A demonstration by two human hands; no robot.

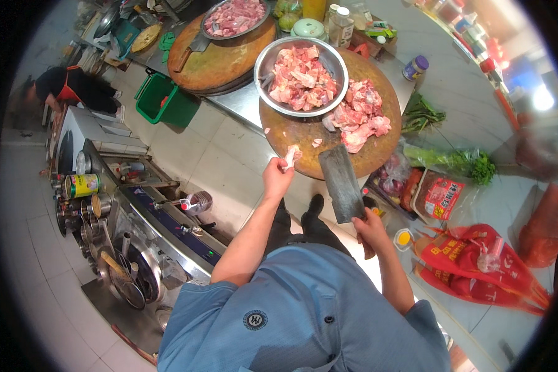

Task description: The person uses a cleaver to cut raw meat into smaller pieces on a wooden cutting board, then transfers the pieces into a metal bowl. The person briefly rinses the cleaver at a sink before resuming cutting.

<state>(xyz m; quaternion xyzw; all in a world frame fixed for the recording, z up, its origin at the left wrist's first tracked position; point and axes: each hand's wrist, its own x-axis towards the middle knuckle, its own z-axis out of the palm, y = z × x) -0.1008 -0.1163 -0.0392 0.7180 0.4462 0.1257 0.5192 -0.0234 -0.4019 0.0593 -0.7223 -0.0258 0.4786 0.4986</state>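
Observation:
My left hand (277,177) pinches a small piece of raw meat (290,156) at the near left edge of a round wooden chopping block (297,135). In my right hand (371,230) is the handle of a cleaver (342,181), its broad dark blade reaching over the block's near edge. A steel bowl (340,74) of cut raw meat pieces (302,76) sits on the far left part of the block. Beside the bowl, to the right, lies a pile of raw meat (360,111). A few small scraps (316,142) are scattered on the wood.
A second round block (223,60) at the upper left bears another cleaver (193,51) and a bowl of meat (235,17). A green bin (167,102) stands below it. Jars, bagged vegetables and red bags (483,265) lie at right. A person (69,88) bends at far left.

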